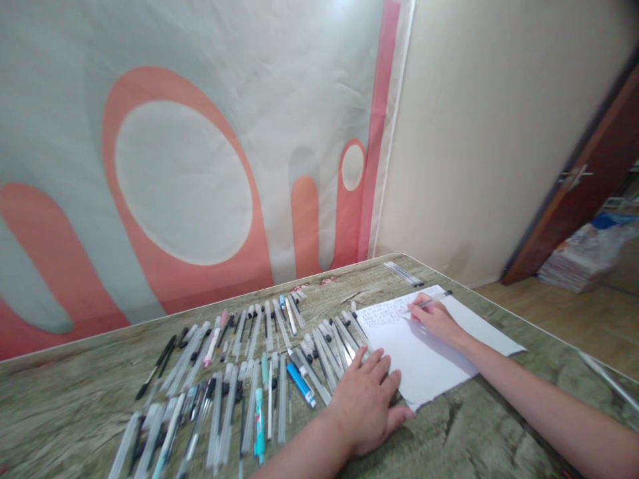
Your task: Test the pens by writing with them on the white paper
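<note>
My right hand [433, 319] is closed around a slim pen [436, 299] with a dark end. It rests on a white sheet of paper [429, 372], over the upper part where several lines of small handwriting show. The pen's tip is hidden by my fingers. My left hand [367, 402] lies flat, fingers spread, at the paper's lower left edge, its thumb near the corner. Close to its fingertips are several clear-barrelled pens [327, 352], and a blue correction-type pen [301, 384] lies left of it.
Rows of loose pens and caps cover the left half of the wood-patterned table [64, 399]. A small bundle of thin refills [403, 274] lies near the far corner. A pale rod [609, 376] sits by the right edge. A printed cloth [319, 100] hangs behind.
</note>
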### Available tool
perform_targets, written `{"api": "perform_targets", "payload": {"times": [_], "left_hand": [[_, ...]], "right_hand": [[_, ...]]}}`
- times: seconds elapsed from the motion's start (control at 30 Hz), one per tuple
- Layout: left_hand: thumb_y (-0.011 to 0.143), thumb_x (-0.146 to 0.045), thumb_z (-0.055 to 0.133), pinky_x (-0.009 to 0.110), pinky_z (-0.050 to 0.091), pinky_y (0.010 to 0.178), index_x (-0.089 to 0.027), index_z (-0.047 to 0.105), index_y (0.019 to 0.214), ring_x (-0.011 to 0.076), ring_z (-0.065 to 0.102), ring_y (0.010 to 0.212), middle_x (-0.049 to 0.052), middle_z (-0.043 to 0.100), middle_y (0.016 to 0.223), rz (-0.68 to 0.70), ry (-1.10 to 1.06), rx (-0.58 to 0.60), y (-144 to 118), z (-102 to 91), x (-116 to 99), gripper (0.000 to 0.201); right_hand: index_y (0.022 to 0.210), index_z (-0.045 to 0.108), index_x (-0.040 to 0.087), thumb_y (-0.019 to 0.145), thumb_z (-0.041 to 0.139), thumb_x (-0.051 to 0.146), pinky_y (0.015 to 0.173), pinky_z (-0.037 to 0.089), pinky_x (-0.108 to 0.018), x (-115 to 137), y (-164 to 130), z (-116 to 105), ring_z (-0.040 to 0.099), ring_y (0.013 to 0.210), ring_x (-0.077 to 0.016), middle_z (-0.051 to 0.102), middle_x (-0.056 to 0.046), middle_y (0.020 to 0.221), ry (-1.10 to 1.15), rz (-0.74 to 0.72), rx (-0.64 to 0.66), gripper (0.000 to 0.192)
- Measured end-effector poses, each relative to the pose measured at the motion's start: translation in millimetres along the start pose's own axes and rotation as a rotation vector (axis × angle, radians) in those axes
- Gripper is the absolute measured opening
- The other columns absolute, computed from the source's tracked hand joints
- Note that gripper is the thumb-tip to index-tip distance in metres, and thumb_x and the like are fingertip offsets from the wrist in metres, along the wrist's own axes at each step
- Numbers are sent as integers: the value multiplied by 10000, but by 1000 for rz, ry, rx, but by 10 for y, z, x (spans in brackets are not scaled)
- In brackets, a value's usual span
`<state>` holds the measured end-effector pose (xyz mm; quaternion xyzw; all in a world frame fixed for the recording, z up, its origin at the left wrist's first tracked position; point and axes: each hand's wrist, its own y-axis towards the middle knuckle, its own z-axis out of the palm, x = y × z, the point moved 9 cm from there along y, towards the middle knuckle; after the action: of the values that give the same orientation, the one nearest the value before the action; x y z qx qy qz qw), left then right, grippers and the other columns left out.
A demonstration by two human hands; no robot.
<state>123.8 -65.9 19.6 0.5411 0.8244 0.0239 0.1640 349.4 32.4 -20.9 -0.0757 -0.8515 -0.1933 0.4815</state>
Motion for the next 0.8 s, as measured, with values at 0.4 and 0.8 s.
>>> {"api": "perform_targets", "payload": {"times": [0.4, 0.8], "left_hand": [[832, -536, 301, 432, 129, 1047, -186, 440, 1231, 251, 326, 1236, 112, 462, 1279, -6, 3, 3, 1, 21, 6, 549], [843, -549, 234, 434, 130, 1053, -191, 416, 1247, 244, 306, 1249, 96, 437, 1301, 4, 37, 33, 2, 53, 8, 570]], "right_hand": [[566, 500, 205, 743, 495, 339, 520, 358, -269, -13, 11, -15, 481, 473, -130, 526, 26, 502, -140, -71, 4, 222], [590, 463, 201, 746, 461, 309, 494, 343, -238, 2, 5, 3, 463, 452, -109, 500, 44, 488, -215, -75, 22, 190]]}}
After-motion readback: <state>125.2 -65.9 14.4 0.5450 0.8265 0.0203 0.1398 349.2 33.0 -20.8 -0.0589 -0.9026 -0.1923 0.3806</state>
